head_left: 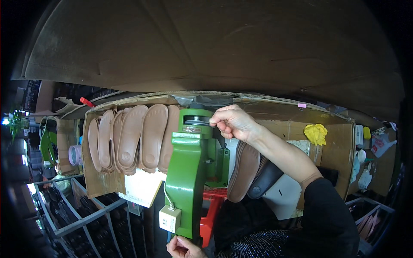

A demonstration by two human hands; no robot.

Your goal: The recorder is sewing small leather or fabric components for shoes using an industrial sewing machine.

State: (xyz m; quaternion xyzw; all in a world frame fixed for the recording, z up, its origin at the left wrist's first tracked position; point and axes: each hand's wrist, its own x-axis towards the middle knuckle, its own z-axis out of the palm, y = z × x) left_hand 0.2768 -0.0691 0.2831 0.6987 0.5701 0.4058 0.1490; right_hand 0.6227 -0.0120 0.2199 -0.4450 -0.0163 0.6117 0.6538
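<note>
A green machine [186, 163] with a long painted arm stands in the middle, a pale switch box [169, 219] on its side. At its far end is a slotted head [195, 120] with a round metal part inside. There my right hand [234, 122] has thumb and fingers pinched together at the slot's right edge; what lies between the fingertips is too small to make out. Down by the machine's near end, my left hand [185, 248] is curled with its fingertips pressed together, partly cut off by the frame; anything in it is hidden.
Several brown shoe soles [131, 136] stand in a row left of the machine, inside a cardboard surround [337, 161]. A brown sole [243, 171] and a black sole [264, 178] lie right of it. A yellow cloth [315, 134] sits farther right. Metal racks [81, 221] stand lower left.
</note>
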